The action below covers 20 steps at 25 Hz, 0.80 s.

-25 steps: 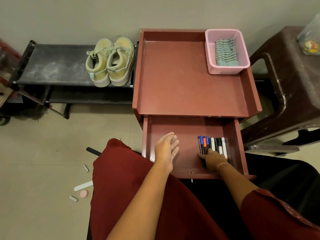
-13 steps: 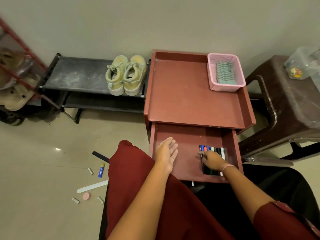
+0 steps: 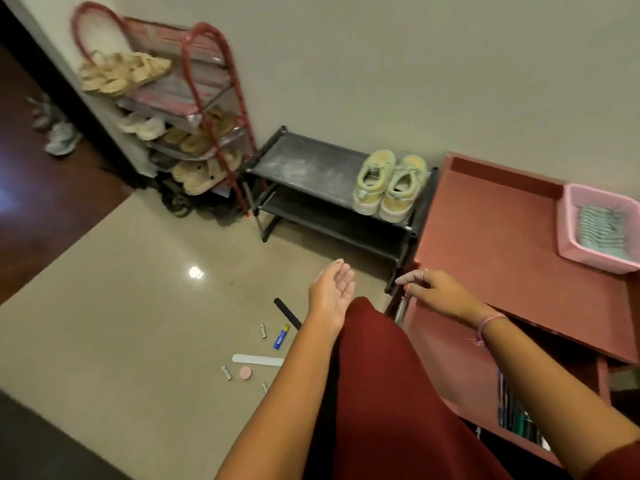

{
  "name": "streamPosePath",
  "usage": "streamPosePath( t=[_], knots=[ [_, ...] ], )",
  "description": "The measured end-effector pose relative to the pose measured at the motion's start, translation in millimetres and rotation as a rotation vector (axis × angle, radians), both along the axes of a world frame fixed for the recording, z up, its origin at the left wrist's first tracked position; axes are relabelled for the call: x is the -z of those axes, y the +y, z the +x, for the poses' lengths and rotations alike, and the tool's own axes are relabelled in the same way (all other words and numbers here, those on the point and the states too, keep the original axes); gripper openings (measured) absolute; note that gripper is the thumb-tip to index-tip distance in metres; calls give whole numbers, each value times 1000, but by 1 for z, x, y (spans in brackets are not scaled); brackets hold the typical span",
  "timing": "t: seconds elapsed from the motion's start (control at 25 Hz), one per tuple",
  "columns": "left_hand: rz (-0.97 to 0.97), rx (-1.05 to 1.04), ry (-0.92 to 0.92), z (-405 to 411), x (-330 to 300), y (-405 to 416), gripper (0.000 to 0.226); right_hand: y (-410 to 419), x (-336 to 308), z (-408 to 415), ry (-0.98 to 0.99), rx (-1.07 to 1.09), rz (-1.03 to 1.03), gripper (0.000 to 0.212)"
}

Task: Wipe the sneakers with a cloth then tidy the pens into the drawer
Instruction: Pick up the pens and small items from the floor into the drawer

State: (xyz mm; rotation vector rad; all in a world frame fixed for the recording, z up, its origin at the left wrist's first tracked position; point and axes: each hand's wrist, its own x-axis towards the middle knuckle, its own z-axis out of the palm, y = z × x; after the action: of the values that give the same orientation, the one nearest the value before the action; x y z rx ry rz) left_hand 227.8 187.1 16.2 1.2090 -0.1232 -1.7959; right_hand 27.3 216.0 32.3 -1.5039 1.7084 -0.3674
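Sneakers (image 3: 388, 183), 2 yellow-green ones, sit side by side at the right end of the black shoe rack's (image 3: 304, 171) top shelf, just left of the red cabinet (image 3: 502, 244); pens (image 3: 512, 410) lie in the open drawer (image 3: 450, 362) below the tabletop, partly hidden by the right forearm; the striped cloth (image 3: 602, 226) lies in the pink basket (image 3: 571, 220) at the tabletop's far right corner. Left hand (image 3: 330, 289) hovers palm-up over the floor, its grip open with fingers loosely relaxed, holding nothing; right hand (image 3: 436, 289) reaches left past the cabinet's front corner, fingers spread, grip open and empty. On the floor (image 3: 138, 306) lie a blue-capped pen (image 3: 281, 336), a white strip (image 3: 258, 359) and a pink disc (image 3: 245, 373).
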Motion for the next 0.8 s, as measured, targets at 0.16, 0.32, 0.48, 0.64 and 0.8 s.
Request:
streamPosePath(
  t=[0.16, 0.32, 0.48, 0.64, 0.8],
  knots=[
    [67, -171, -154, 96, 49, -20, 23, -59, 20, 72, -24, -82, 56, 21],
    [187, -292, -266, 165, 108, -20, 19, -103, 63, 136, 21, -151, 152, 19],
    [316, -290, -343, 197, 176, -11, 2, -131, 130, 172, 148, -153, 249, 19],
    [396, -179, -443, 201, 239, -4, 20, -159, 194, 183, 287, -150, 291, 26],
    [447, -179, -501, 190, 289, -4, 11, -188, 244, 193, 365, -192, 311, 32]
  ],
)
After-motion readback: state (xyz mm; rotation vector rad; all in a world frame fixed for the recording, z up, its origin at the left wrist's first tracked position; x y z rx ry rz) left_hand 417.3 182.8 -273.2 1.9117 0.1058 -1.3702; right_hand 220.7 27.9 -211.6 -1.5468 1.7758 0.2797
